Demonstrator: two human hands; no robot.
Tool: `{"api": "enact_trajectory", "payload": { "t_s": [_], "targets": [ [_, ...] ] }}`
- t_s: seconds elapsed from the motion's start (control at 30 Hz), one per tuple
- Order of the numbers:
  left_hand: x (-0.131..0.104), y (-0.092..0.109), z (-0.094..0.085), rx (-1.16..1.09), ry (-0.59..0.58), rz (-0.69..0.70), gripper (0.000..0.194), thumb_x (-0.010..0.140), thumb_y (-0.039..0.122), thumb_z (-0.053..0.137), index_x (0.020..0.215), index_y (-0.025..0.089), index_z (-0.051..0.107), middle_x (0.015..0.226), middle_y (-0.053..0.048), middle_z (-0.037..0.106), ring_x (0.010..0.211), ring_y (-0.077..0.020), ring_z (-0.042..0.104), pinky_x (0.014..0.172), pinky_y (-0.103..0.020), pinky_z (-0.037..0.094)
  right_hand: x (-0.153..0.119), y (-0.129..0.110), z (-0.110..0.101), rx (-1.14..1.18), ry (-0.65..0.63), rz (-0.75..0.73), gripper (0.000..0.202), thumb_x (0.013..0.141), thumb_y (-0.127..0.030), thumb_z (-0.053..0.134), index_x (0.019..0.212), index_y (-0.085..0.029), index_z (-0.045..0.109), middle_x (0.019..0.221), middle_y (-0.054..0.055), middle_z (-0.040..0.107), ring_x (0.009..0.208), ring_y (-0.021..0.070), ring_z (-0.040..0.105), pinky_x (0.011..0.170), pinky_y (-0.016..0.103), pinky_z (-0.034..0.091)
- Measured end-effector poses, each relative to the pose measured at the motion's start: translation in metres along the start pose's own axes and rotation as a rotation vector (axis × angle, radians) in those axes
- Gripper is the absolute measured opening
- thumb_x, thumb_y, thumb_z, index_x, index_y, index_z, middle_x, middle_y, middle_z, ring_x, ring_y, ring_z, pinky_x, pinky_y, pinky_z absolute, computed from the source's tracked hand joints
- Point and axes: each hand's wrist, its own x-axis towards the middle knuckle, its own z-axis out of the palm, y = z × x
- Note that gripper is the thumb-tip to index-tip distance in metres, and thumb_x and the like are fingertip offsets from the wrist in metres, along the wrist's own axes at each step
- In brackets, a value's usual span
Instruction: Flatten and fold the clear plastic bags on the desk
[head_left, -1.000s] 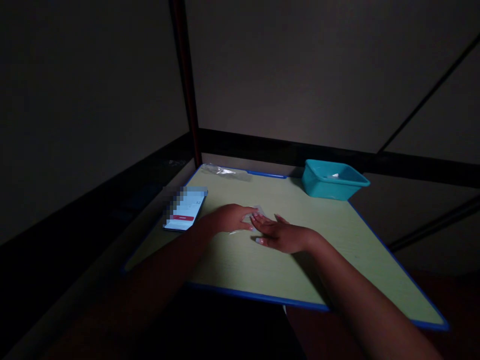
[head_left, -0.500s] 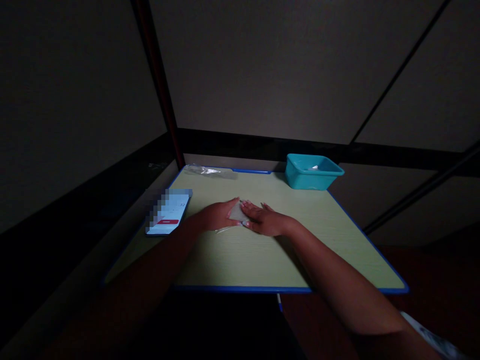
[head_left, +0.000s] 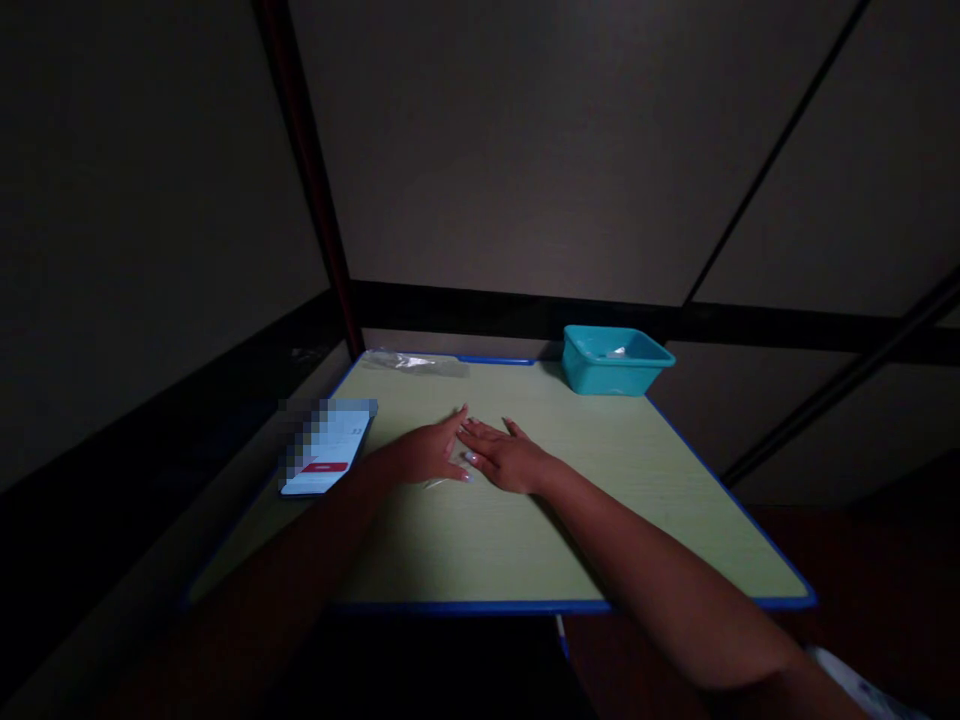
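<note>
Near the middle of the pale table (head_left: 480, 550), a thin clear plastic piece (head_left: 436, 483) lies mostly hidden beneath my hands. My left hand (head_left: 435, 452) rests on it with thumb and fingers spread apart. Close against it on the right, my right hand (head_left: 504, 456) lies flat, palm down, its fingertips reaching toward the left hand's fingers. Neither hand is closed round anything.
A phone (head_left: 330, 447) with a lit screen lies at the table's left side. A flat clear plastic bag (head_left: 416, 364) is at the back left edge. At the back right corner stands a turquoise basket (head_left: 616, 378) with something clear inside.
My right hand has slid left over the plastic, nearer my left hand, and less of the plastic shows between them. The whole view has shifted slightly.
</note>
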Motion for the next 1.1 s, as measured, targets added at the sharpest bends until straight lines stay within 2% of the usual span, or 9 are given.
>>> {"api": "enact_trajectory", "payload": {
  "t_s": [0.13, 0.3, 0.47, 0.53, 0.6, 0.67, 0.73, 0.87, 1.1],
  "targets": [
    [-0.001, 0.005, -0.004, -0.040, -0.044, -0.061, 0.111, 0.068, 0.035, 0.069, 0.144, 0.005, -0.005, 0.062, 0.007, 0.047, 0.056, -0.0118, 0.045, 0.054, -0.023, 0.032, 0.000, 0.002, 0.000, 0.007, 0.020, 0.046, 0.054, 0.095, -0.040, 0.025, 0.145, -0.025, 0.016, 0.151, 0.006, 0.017, 0.138, 0.0205, 0.016, 0.106, 0.060, 0.008],
    [-0.001, 0.001, -0.004, -0.103, -0.049, -0.081, 0.117, 0.067, 0.039, 0.069, 0.143, 0.006, -0.014, 0.063, 0.007, 0.049, 0.056, -0.0120, 0.045, 0.054, -0.022, 0.032, 0.000, 0.003, -0.003, -0.010, 0.028, 0.153, 0.058, 0.094, -0.043, 0.024, 0.146, -0.020, 0.014, 0.151, 0.008, 0.014, 0.139, 0.0215, 0.010, 0.106, 0.060, 0.006],
    [-0.003, 0.003, -0.004, -0.136, -0.025, -0.047, 0.112, 0.066, 0.039, 0.069, 0.145, 0.008, -0.004, 0.060, 0.008, 0.049, 0.054, -0.0115, 0.045, 0.052, -0.022, 0.031, 0.000, 0.007, -0.002, -0.016, 0.032, 0.213, 0.062, 0.093, -0.048, 0.024, 0.146, -0.018, 0.014, 0.152, 0.010, 0.005, 0.140, 0.0235, 0.002, 0.103, 0.065, 0.003],
    [-0.003, 0.008, -0.004, -0.178, 0.078, -0.008, 0.098, 0.071, 0.040, 0.066, 0.145, 0.010, 0.009, 0.060, 0.008, 0.048, 0.053, -0.0111, 0.045, 0.052, -0.022, 0.032, -0.001, 0.009, -0.002, -0.005, 0.054, 0.190, 0.062, 0.093, -0.048, 0.025, 0.146, -0.018, 0.013, 0.152, 0.010, 0.005, 0.140, 0.0233, 0.003, 0.102, 0.065, 0.001],
    [-0.001, 0.013, -0.005, -0.264, 0.251, 0.022, 0.075, 0.078, 0.042, 0.057, 0.139, 0.012, 0.026, 0.061, 0.006, 0.048, 0.053, -0.0105, 0.044, 0.052, -0.022, 0.034, -0.003, 0.010, -0.003, 0.013, 0.079, 0.159, 0.062, 0.093, -0.047, 0.025, 0.146, -0.019, 0.010, 0.152, 0.010, 0.006, 0.139, 0.0228, 0.004, 0.103, 0.064, 0.001],
    [0.002, 0.016, -0.006, -0.404, 0.402, 0.035, 0.053, 0.084, 0.046, 0.048, 0.126, 0.014, 0.039, 0.062, 0.006, 0.048, 0.051, -0.0099, 0.044, 0.050, -0.022, 0.036, -0.007, 0.008, -0.006, 0.030, 0.087, 0.130, 0.062, 0.093, -0.047, 0.026, 0.147, -0.020, 0.009, 0.152, 0.009, 0.007, 0.139, 0.0231, 0.005, 0.103, 0.064, 0.001],
    [0.006, 0.017, -0.004, -0.575, 0.466, 0.039, 0.045, 0.087, 0.052, 0.040, 0.113, 0.016, 0.044, 0.062, 0.005, 0.050, 0.049, -0.0097, 0.046, 0.048, -0.022, 0.038, -0.010, 0.003, -0.009, 0.034, 0.069, 0.104, 0.062, 0.093, -0.048, 0.027, 0.146, -0.021, 0.010, 0.152, 0.009, 0.007, 0.139, 0.0239, 0.006, 0.103, 0.064, 0.001],
    [0.014, 0.011, 0.003, -0.806, 0.454, -0.020, 0.048, 0.086, 0.063, 0.031, 0.096, 0.017, 0.044, 0.060, 0.004, 0.051, 0.043, -0.0093, 0.046, 0.040, -0.021, 0.038, -0.016, -0.011, -0.010, 0.014, -0.038, 0.047, 0.066, 0.092, -0.053, 0.028, 0.146, -0.021, 0.011, 0.152, 0.010, 0.003, 0.139, 0.0252, 0.003, 0.102, 0.064, -0.001],
    [0.016, 0.005, 0.011, -0.742, 0.323, -0.072, 0.048, 0.087, 0.063, 0.031, 0.084, 0.017, 0.046, 0.051, 0.005, 0.049, 0.041, -0.0088, 0.046, 0.041, -0.020, 0.037, -0.021, -0.021, -0.012, -0.009, -0.219, 0.055, 0.073, 0.087, -0.064, 0.029, 0.146, -0.024, 0.011, 0.151, 0.014, -0.004, 0.138, 0.0279, -0.007, 0.100, 0.065, -0.004]
  ]
}}
